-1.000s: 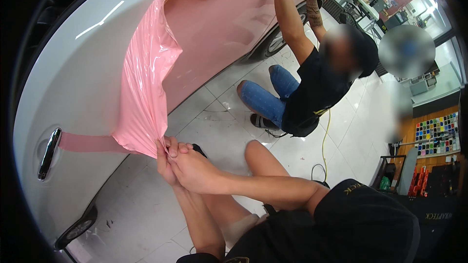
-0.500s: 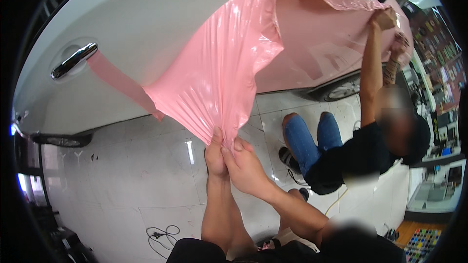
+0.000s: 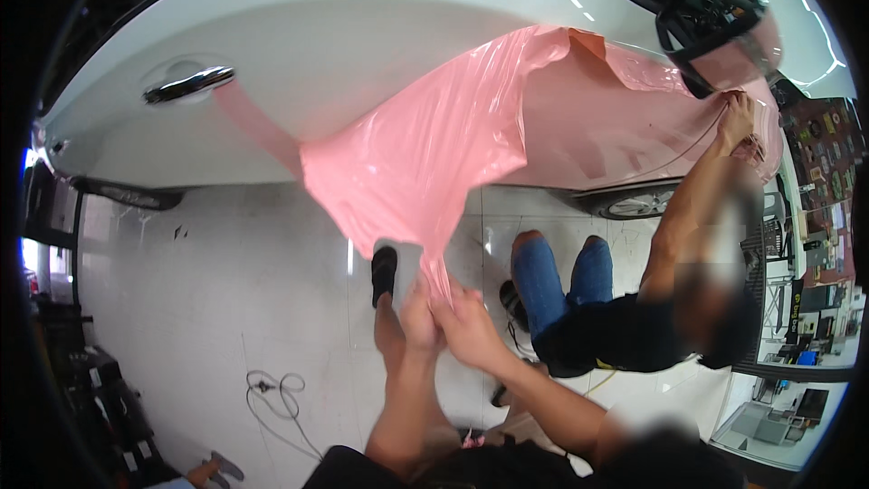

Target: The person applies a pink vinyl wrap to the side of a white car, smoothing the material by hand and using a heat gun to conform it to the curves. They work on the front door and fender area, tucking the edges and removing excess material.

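A glossy pink vinyl film (image 3: 407, 145) spreads off the side of a white car (image 3: 317, 54) and narrows to a twisted tail toward me. Gripping that tail are my left hand (image 3: 419, 315) and my right hand (image 3: 469, 330), pressed side by side with fingers closed. The film is creased and stretched between the door and my hands, with a ragged lower edge. From its left corner a thin pink strip (image 3: 258, 131) runs up to the chrome door handle (image 3: 188, 84).
At the right, a co-worker in a black shirt and jeans (image 3: 541, 285) squats by the wheel (image 3: 638, 202), hands on the pink-covered panel. A side mirror (image 3: 720, 27) juts out above. A cable (image 3: 281, 389) lies on the tiled floor (image 3: 217, 290). Dark cases (image 3: 109, 398) stand lower left.
My hands have moved toward me, drawing the film's end into a longer, narrower tail. The view has shifted, showing more of the car's upper side. The co-worker's hands remain at the panel.
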Motion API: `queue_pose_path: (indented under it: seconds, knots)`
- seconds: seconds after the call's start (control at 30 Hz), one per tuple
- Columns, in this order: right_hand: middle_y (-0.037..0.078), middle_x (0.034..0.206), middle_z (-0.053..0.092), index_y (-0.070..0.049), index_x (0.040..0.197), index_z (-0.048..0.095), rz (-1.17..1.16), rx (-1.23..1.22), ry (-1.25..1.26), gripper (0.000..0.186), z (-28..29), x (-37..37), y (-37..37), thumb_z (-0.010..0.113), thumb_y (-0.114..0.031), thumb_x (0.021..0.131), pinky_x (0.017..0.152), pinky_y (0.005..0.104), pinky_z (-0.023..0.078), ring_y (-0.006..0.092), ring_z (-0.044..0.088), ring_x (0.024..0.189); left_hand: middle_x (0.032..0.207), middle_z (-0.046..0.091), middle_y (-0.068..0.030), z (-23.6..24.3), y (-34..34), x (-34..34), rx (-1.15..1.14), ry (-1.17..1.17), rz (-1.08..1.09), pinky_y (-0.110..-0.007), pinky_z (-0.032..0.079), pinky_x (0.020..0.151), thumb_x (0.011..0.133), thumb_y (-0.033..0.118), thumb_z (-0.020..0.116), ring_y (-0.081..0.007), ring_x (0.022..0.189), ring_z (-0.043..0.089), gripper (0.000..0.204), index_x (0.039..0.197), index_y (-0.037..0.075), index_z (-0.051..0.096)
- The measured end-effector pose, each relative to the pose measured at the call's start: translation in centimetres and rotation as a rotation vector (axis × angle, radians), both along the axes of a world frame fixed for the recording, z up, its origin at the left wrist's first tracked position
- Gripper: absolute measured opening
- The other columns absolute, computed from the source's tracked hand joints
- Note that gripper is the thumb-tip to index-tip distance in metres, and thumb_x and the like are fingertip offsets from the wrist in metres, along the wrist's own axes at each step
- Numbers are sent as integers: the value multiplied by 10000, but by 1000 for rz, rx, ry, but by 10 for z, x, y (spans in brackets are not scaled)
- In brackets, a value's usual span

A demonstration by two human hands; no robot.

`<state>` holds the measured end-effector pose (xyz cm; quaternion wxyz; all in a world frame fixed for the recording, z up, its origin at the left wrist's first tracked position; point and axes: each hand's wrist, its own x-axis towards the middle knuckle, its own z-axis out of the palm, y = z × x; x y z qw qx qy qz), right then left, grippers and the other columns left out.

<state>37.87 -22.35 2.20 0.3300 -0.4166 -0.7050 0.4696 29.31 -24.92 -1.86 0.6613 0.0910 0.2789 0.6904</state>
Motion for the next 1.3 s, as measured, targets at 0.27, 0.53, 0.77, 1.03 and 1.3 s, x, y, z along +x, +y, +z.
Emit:
queue_pose_path:
  seconds: [0.27, 0.53, 0.77, 1.03, 1.3]
  knots:
    - [36, 744, 589, -42, 1239, 563, 176, -650, -207, 334, 29, 15, 21, 525, -218, 958, 444, 286, 466, 119, 579, 634, 1087, 637, -154, 34, 39, -36, 34, -125, -159, -489, 497, 967, 978, 639, 433, -357, 1043, 641, 751, 1295, -36, 521]
    - [231, 1544, 317, 6, 1576, 99, 117, -754, 67, 951, 86, 67, 98, 629, -483, 956, 1117, 423, 357, 269, 349, 1421, 586, 441, 15, 38, 99, -54, -195, -73, -358, -266, 304, 470, 1024, 419, 540, -99, 459, 373, 397, 969, 30, 596]
    - [143, 1162, 621, 42, 1218, 540, -391, -573, 226, 480, 103, -30, 228, 648, -347, 958, 875, 393, 483, 250, 595, 1070, 575, 318, 29, 23, 92, -36, -84, -73, -222, -275, 235, 492, 1052, 397, 485, -86, 456, 281, 420, 761, 94, 502]
    - [189, 583, 550, 84, 747, 565, -323, 163, 92, 425, 57, -27, 222, 597, -290, 946, 589, 454, 467, 289, 606, 578, 564, 341, 19, -13, 100, -5, -20, 4, 161, -298, 178, 461, 1038, 342, 506, -105, 443, 244, 377, 735, 122, 458]
    - [267, 647, 586, 44, 774, 585, -361, 674, 118, 378, 5, -13, 238, 575, -286, 958, 570, 474, 464, 393, 611, 591, 556, 345, 44, -60, 114, 4, 355, 23, 170, -285, 175, 475, 1035, 321, 521, -82, 445, 206, 321, 785, 119, 515]
